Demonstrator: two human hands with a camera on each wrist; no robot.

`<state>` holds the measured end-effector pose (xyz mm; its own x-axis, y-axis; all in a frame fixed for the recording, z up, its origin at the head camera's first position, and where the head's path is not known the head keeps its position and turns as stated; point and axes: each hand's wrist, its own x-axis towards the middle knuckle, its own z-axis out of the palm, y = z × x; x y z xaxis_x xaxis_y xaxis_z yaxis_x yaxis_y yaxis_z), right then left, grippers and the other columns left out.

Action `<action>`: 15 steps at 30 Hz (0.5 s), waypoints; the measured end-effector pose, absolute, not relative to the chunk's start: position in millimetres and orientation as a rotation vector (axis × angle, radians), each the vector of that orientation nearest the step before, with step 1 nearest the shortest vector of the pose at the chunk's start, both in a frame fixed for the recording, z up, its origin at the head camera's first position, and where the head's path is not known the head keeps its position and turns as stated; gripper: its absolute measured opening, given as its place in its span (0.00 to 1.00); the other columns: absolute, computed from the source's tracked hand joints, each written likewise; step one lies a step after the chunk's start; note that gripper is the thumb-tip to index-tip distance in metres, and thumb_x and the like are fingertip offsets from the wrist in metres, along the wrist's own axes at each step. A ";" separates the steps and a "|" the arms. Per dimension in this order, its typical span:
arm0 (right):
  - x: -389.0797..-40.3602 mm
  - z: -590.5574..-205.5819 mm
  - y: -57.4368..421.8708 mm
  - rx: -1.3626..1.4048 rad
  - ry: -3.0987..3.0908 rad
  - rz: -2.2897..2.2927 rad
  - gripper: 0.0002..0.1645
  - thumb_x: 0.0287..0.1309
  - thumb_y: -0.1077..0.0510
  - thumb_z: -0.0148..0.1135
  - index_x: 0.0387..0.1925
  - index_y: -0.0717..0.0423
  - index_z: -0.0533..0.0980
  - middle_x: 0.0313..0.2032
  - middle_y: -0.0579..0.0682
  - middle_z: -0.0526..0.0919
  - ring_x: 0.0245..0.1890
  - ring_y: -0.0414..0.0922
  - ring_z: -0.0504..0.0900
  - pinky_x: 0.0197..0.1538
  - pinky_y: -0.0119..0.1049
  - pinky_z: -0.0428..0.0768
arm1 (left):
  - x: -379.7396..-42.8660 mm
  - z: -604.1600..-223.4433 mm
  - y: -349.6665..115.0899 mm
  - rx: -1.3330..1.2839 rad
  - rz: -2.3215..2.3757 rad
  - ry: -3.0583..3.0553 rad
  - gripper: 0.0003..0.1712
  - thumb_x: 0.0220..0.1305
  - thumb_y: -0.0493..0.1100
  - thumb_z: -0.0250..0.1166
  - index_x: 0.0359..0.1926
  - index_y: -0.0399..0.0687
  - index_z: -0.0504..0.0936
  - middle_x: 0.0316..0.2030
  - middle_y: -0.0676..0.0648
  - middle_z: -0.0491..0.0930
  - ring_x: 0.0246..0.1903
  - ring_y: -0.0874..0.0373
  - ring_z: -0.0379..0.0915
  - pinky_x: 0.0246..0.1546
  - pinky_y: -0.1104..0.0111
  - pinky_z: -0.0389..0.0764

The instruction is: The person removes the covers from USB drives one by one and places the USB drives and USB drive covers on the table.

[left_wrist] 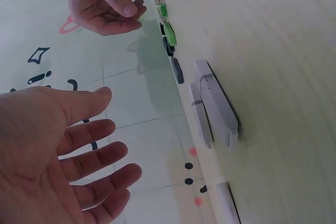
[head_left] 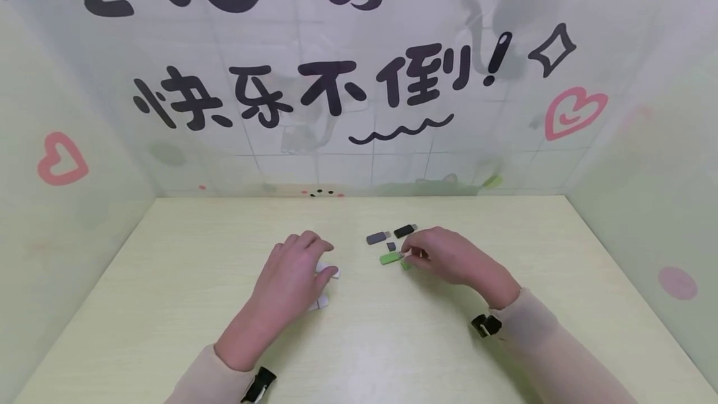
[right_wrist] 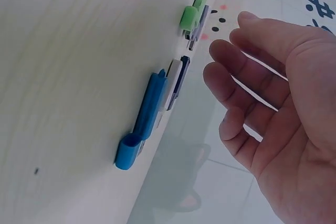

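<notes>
My left hand (head_left: 288, 282) hovers over white USB sticks (head_left: 321, 302) at the table's left middle, its relaxed fingers holding nothing. The left wrist view shows two white USB sticks (left_wrist: 219, 106) side by side, caps on. Loosely bent and holding nothing, the fingers of my right hand (head_left: 449, 257) hang beside a green USB stick (head_left: 390, 258) and its loose green cap (head_left: 405, 265). Behind these lie a grey USB stick (head_left: 377, 238), a black one (head_left: 403, 231) and a small dark cap (head_left: 391, 246). A blue USB stick (right_wrist: 150, 103) and its separate blue cap (right_wrist: 128, 151) appear in the right wrist view.
A white USB stick (right_wrist: 172, 80) and a dark blue one (right_wrist: 181, 80) lie beside the blue stick. Another white piece (left_wrist: 228, 203) is partly cut off. The pale table (head_left: 359, 354) meets printed walls (head_left: 359, 167) at the back and both sides.
</notes>
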<state>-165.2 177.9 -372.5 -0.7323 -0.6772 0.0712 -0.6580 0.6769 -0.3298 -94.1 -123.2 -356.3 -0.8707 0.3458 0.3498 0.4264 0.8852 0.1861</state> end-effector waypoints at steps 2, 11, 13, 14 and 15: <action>-162.8 -370.7 178.4 -1.137 2.838 -0.520 0.07 0.64 0.56 0.64 0.43 0.48 0.84 0.35 0.33 0.81 0.33 0.33 0.77 0.40 0.31 0.78 | -94.6 -356.6 -123.9 -0.576 -0.373 -2.758 0.21 0.56 0.49 0.74 0.49 0.46 0.84 0.44 0.50 0.79 0.44 0.50 0.75 0.45 0.56 0.75; -151.2 -365.6 178.3 -1.183 2.910 -0.527 0.12 0.63 0.52 0.66 0.46 0.51 0.83 0.41 0.39 0.83 0.42 0.38 0.81 0.48 0.36 0.78 | -101.2 -357.1 -127.0 -0.622 -0.360 -2.798 0.21 0.56 0.43 0.74 0.52 0.46 0.84 0.47 0.50 0.80 0.45 0.49 0.75 0.43 0.58 0.76; -148.3 -365.5 178.1 -1.196 2.921 -0.539 0.13 0.63 0.52 0.66 0.47 0.51 0.83 0.43 0.40 0.84 0.44 0.39 0.81 0.50 0.37 0.78 | -104.1 -357.7 -127.7 -0.639 -0.348 -2.813 0.21 0.56 0.41 0.73 0.52 0.46 0.84 0.47 0.49 0.80 0.45 0.49 0.75 0.43 0.59 0.76; -146.8 -365.3 177.8 -1.201 2.927 -0.545 0.13 0.63 0.51 0.65 0.47 0.51 0.83 0.44 0.41 0.84 0.45 0.39 0.80 0.51 0.37 0.77 | -105.7 -357.9 -128.0 -0.647 -0.343 -2.824 0.21 0.56 0.41 0.74 0.52 0.46 0.84 0.48 0.49 0.80 0.45 0.49 0.75 0.43 0.59 0.77; -145.4 -365.2 177.4 -1.206 2.932 -0.551 0.13 0.63 0.51 0.65 0.47 0.50 0.83 0.44 0.42 0.84 0.46 0.39 0.80 0.52 0.37 0.77 | -107.4 -358.3 -128.4 -0.653 -0.338 -2.837 0.21 0.55 0.41 0.74 0.52 0.46 0.84 0.48 0.49 0.80 0.45 0.49 0.75 0.43 0.59 0.77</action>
<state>-145.4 177.4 -365.2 -0.7165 -0.6690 0.1979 -0.6951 0.6608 -0.2831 -107.4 -128.4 -358.3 -0.8798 0.4021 0.2534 0.4504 0.8756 0.1743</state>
